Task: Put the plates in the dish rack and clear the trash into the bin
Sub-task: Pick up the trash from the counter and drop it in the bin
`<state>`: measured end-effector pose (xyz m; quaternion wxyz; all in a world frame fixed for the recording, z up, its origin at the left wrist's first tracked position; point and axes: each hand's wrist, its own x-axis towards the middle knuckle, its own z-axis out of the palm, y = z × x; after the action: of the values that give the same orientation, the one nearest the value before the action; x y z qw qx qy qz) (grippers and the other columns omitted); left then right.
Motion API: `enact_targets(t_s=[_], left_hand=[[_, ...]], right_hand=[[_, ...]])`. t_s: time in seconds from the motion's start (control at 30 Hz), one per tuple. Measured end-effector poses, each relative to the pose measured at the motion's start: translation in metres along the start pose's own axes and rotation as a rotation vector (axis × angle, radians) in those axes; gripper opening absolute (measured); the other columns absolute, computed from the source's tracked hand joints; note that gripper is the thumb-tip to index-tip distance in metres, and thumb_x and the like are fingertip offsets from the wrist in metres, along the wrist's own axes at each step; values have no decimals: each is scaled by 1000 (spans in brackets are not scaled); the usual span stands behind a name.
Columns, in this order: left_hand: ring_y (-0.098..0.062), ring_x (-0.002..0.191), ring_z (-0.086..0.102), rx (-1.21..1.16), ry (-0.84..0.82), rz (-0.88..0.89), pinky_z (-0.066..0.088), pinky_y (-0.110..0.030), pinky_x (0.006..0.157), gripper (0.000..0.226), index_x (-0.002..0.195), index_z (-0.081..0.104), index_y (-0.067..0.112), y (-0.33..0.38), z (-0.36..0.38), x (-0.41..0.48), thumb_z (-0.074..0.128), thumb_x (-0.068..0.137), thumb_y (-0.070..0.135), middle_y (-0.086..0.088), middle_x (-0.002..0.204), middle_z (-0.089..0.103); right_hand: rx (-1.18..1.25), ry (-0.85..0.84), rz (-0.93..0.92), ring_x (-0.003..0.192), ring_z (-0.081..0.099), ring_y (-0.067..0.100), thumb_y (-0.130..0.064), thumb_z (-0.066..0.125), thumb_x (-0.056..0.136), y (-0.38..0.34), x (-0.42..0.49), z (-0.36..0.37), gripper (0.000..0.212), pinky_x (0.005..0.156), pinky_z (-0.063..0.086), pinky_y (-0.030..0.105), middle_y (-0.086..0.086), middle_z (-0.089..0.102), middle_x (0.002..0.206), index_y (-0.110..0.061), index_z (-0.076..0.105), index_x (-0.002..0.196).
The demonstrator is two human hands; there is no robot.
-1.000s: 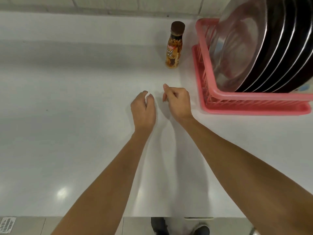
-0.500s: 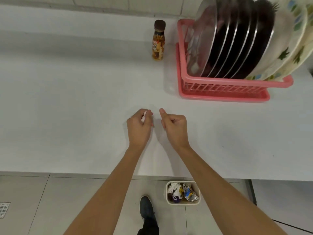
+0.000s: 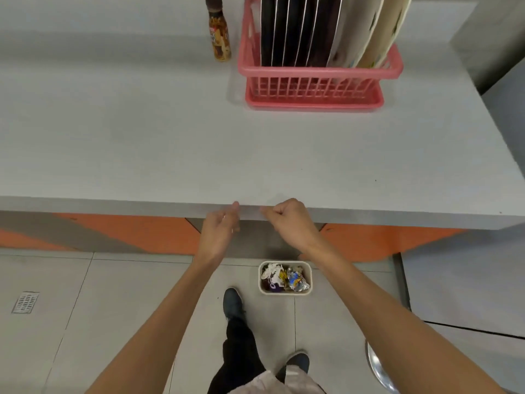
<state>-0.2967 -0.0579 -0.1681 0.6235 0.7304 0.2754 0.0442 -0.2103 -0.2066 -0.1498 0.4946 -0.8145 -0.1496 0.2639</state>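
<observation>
My left hand (image 3: pixel 221 232) hovers at the counter's front edge with fingers curled around a small white scrap, of which only a pale speck shows. Beside it my right hand (image 3: pixel 290 219) is a fist with nothing visible in it. Both hands are above the floor, just left of and over the small beige bin (image 3: pixel 285 293), which holds crumpled wrappers. At the back of the counter, the pink dish rack (image 3: pixel 321 71) holds several steel plates (image 3: pixel 292 29) and patterned plates (image 3: pixel 369 32) standing on edge.
A brown bottle (image 3: pixel 219 29) stands left of the rack on the grey counter (image 3: pixel 127 132). My shoes are on the tiled floor near the bin. A floor drain (image 3: pixel 25 302) lies at the left and a metal rim (image 3: pixel 379 371) at the bottom right.
Both hands have drawn back from mid-counter to its front edge, and I have stepped back. The bin and floor have come into view below the hands.
</observation>
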Motion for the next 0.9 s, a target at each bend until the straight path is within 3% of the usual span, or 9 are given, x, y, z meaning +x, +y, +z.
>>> enact_targets(t_s=[0.07, 0.13, 0.27, 0.37, 0.43, 0.57, 0.67, 0.8, 0.9], left_hand=[[-14, 54, 33, 49, -41, 13, 29, -32, 57, 46, 56, 40, 22, -14, 15, -26, 48, 96, 44, 5, 56, 38], [-13, 57, 36, 61, -68, -10, 33, -34, 61, 39, 59, 44, 25, -22, 28, -47, 50, 96, 39, 8, 58, 42], [-12, 62, 42, 74, -149, -113, 41, -31, 64, 34, 68, 51, 24, -28, 50, -69, 45, 100, 15, 9, 64, 47], [-15, 64, 45, 94, -218, -220, 45, -31, 60, 28, 74, 52, 15, -36, 67, -74, 42, 100, 15, 2, 71, 49], [-15, 65, 44, 138, -234, -291, 41, -28, 59, 28, 74, 53, 14, -48, 77, -74, 43, 100, 15, 2, 72, 51], [-19, 63, 40, 163, -260, -350, 34, -28, 55, 27, 76, 55, 9, -83, 94, -65, 42, 100, 14, -5, 68, 49], [-17, 59, 39, 184, -254, -332, 32, -24, 52, 31, 79, 55, 9, -120, 104, -53, 42, 103, 23, -7, 65, 45], [-14, 61, 33, 168, -288, -392, 27, -20, 48, 23, 81, 52, 10, -175, 120, -34, 43, 101, 15, 0, 64, 39], [-19, 67, 42, 139, -321, -449, 34, -25, 48, 17, 84, 55, 8, -215, 138, -16, 45, 98, 5, -6, 70, 45]], right_hand=[[-44, -58, -24, 42, 21, 8, -23, 60, 94, 10, -21, -10, 49, 53, 36, 34, -5, 25, 46, -15, 35, 52], [-111, -98, -18, 45, 25, 10, -23, 61, 91, 22, -40, -20, 42, 56, 35, 30, -3, 29, 49, -15, 39, 56], [-100, -191, 108, 55, 38, 15, -19, 53, 84, 54, -69, -40, 28, 70, 47, 36, 0, 44, 56, -14, 50, 57], [-12, -237, 240, 81, 60, 16, -25, 44, 72, 87, -78, -47, 23, 87, 48, 40, 1, 65, 81, -18, 62, 61], [112, -186, 305, 92, 62, 18, -21, 38, 64, 113, -80, -48, 31, 89, 47, 38, 8, 69, 91, -23, 68, 60], [153, -131, 331, 95, 64, 17, 0, 44, 91, 170, -82, -41, 42, 87, 48, 27, 9, 73, 97, -22, 75, 73], [103, -57, 331, 84, 64, 8, 8, 60, 86, 214, -80, -28, 26, 74, 46, 13, 4, 73, 90, -11, 78, 87], [189, 102, 393, 66, 64, 3, 14, 71, 73, 285, -75, -9, 33, 61, 46, 14, -5, 71, 75, -19, 75, 75], [331, 205, 438, 55, 63, 5, 16, 77, 66, 341, -69, 6, 41, 58, 47, 21, -2, 71, 65, -25, 74, 63]])
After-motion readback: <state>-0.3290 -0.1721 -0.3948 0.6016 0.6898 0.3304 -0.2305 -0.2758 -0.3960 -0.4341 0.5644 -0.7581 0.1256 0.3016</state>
